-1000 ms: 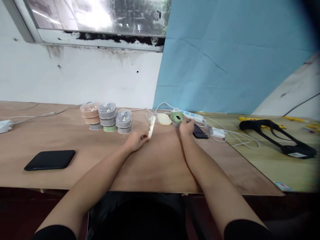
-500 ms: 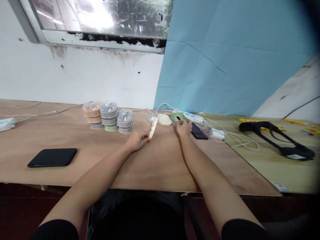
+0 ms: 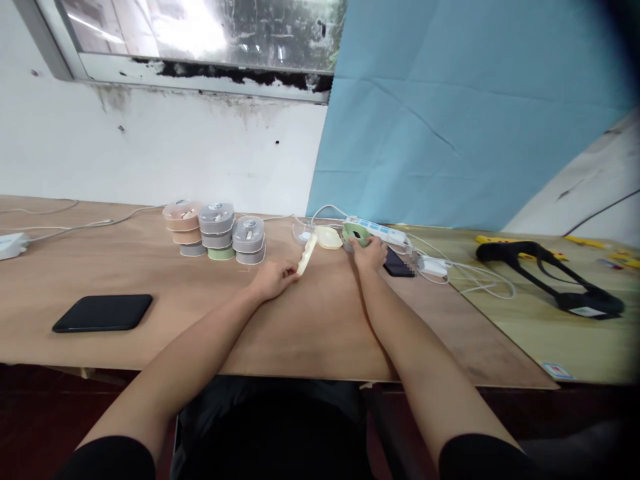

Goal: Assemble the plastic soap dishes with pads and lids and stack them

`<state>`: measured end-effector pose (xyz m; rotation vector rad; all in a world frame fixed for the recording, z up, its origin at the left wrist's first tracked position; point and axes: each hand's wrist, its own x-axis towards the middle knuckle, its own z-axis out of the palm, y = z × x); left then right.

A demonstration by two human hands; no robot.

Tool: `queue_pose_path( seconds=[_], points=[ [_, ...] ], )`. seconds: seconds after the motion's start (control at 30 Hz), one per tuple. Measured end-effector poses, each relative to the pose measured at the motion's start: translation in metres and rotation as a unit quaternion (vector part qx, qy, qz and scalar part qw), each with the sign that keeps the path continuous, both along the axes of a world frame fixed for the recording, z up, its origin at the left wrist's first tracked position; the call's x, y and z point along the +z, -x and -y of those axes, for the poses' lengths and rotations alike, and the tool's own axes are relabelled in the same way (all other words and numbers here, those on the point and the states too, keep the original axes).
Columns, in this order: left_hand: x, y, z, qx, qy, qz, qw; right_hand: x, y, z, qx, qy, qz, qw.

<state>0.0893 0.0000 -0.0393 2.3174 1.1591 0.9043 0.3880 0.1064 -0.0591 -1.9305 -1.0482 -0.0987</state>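
My left hand (image 3: 273, 278) rests on the wooden table (image 3: 150, 333) with its fingers pinched on the lower edge of a cream lid (image 3: 306, 254) held on edge. My right hand (image 3: 369, 253) reaches further back and is closed on a green round container (image 3: 356, 234). Between the two hands lie a cream container (image 3: 329, 237) and a clear one (image 3: 301, 233).
Stacked small lidded containers (image 3: 216, 230) stand left of my hands. A black tablet (image 3: 103, 312) lies at the near left. A white power strip (image 3: 379, 231), a dark phone (image 3: 397, 263), a charger with white cables (image 3: 465, 273) and a black strap (image 3: 550, 273) lie to the right.
My right hand moved left from beside the phone and power strip onto the green container and closed on it. My left hand stays put with the cream lid.
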Motion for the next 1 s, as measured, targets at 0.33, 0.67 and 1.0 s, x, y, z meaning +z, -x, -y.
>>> queue_pose_path(
  seconds=[0.33, 0.67, 1.0],
  points=[
    [-0.0003, -0.0006, 0.0005, 0.005, 0.001, 0.006, 1.000, 0.0008, 0.0009, 0.0018, 0.002, -0.007, -0.007, 1.000],
    [-0.0015, -0.0011, 0.0007, 0.008, 0.010, 0.007, 1.000, 0.0000, 0.0002, -0.0023, -0.006, -0.005, -0.008, 1.000],
    [0.0003, -0.0008, 0.0018, 0.010, 0.010, 0.004, 1.000, -0.0050, -0.0055, -0.0061, 0.022, -0.045, -0.014, 0.999]
  ],
)
